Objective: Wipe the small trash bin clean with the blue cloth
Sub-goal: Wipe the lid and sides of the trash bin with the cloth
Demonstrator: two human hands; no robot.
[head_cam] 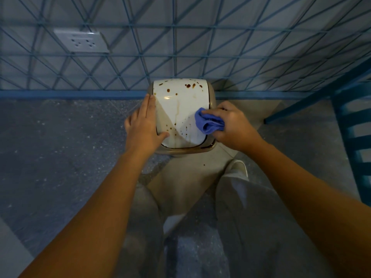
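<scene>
A small trash bin [181, 109] stands on the floor against the wall, with a beige body and a white curved lid spotted with brown drops and streaks. My left hand [143, 125] lies flat on the lid's left edge, fingers together, thumb on the lid's near part. My right hand [230, 125] grips a bunched blue cloth [208, 121] and presses it on the lid's right near side.
The wall behind has blue triangular-line tiles and a white power socket [81, 41] at upper left. A blue chair [353, 125] stands at the right. My legs and a white shoe [239, 167] are below the bin on the speckled floor.
</scene>
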